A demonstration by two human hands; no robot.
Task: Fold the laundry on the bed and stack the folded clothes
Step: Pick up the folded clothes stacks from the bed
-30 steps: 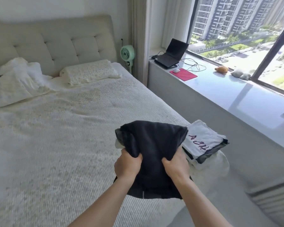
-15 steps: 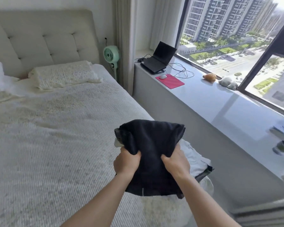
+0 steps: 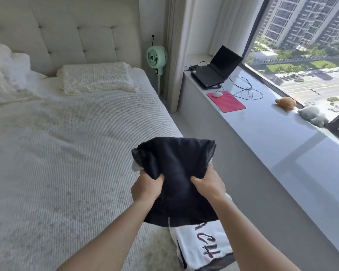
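A cream bed [image 3: 57,153] filled the left of the frame, with a pillow [image 3: 96,77] at upper left. At centre, the left hand [image 3: 146,187] and right hand [image 3: 208,183] each clenched a bunched dark garment [image 3: 176,173], held in the air above the bed's right edge. Below it, at lower centre, lay a folded white garment [image 3: 202,247] with dark lettering, possibly atop other folded clothes. To the right, a windowsill [image 3: 282,143] carried a laptop [image 3: 216,69] and a red mouse pad [image 3: 226,101].
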